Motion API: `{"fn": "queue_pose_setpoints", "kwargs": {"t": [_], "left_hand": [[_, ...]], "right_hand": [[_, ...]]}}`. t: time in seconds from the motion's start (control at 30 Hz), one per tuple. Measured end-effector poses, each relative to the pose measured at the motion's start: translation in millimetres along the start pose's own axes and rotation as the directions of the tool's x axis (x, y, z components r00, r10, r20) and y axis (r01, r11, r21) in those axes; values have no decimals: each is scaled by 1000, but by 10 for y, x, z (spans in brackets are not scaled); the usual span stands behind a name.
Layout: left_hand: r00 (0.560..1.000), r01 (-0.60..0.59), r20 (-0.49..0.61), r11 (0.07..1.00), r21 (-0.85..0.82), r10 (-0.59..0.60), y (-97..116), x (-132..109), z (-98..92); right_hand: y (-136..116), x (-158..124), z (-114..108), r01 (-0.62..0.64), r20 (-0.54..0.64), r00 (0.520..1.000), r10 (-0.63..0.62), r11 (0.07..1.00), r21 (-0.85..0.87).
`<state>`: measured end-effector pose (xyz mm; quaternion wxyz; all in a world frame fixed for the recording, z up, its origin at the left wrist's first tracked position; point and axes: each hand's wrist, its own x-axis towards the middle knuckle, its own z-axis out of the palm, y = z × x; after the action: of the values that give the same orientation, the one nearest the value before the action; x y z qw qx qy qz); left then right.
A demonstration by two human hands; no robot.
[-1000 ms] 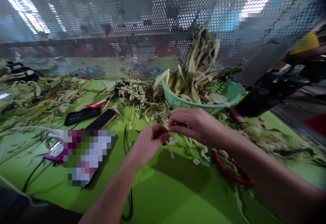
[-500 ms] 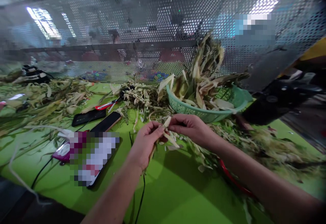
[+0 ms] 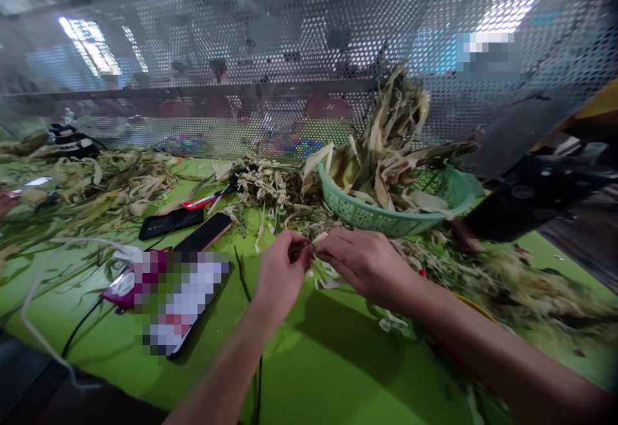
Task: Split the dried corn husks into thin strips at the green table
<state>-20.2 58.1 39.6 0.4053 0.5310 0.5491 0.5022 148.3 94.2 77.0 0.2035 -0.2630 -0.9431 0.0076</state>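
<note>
Above the green table [image 3: 338,360], my left hand [image 3: 280,270] and my right hand [image 3: 364,261] meet fingertip to fingertip. Both are closed in a pinch on a small pale piece of corn husk [image 3: 319,238], most of which the fingers hide. Pale husk scraps [image 3: 331,278] lie just beneath the fingers. Right behind my hands stands a green plastic basket [image 3: 376,219] with dried corn husks [image 3: 386,154] heaped in it. A bunch of dried stems [image 3: 270,183] lies behind my left hand.
Two dark phones [image 3: 205,235] and a lit phone [image 3: 188,309] lie left of my hands, near a red cutter [image 3: 203,201] and a purple power strip [image 3: 123,286]. Husks [image 3: 116,187] cover the far left, corn silk [image 3: 521,277] the right. A perforated metal screen [image 3: 270,45] stands behind.
My right hand has turned over, its back now facing up, and covers more of the husk piece. The longer strip end that stuck out below the fingers is no longer visible.
</note>
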Motion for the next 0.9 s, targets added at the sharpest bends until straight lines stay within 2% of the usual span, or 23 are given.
{"fn": "queue_pose_setpoints", "kwargs": {"t": [0.13,0.2,0.3,0.4,0.47,0.53,0.6,0.67,0.73,0.8,0.87,0.9], "left_hand": [[996,-84,57,952,293,71,45,-32,-32],[989,-99,135,943,317,59,40,-19,-50],[953,-25,302,994,104,-8,18,14,-75],[907,128,420,968,-216,-26,41,17,-103],[910,208,413,904,-374,-38,82,2,-121],[925,264,374,827,-497,-70,119,-9,-135],[940,288,324,758,-585,-107,133,-5,-141],[952,291,266,718,-632,-152,122,13,-138],[958,286,207,716,-637,-199,99,35,-125],[965,263,160,753,-603,-208,77,52,-106],[974,225,146,809,-544,-173,61,59,-83],[977,207,144,833,-512,-155,55,59,-70]], "right_hand": [[58,-15,36,26,-3,1000,-26,1000,-5],[104,-10,25,16,-7,1000,-16,999,40],[174,21,-20,-81,-5,996,84,974,212],[234,54,-37,-244,40,966,254,856,455],[262,59,-5,-317,86,939,332,746,586],[268,52,46,-343,107,925,364,680,648],[240,38,83,-307,78,938,337,707,637],[176,26,77,-218,9,966,257,802,557],[95,19,26,-113,-62,985,158,884,454],[20,20,-40,-57,-104,988,112,901,431],[-26,27,-82,-68,-80,988,134,832,551],[-37,31,-84,-93,-42,987,157,757,647]]}}
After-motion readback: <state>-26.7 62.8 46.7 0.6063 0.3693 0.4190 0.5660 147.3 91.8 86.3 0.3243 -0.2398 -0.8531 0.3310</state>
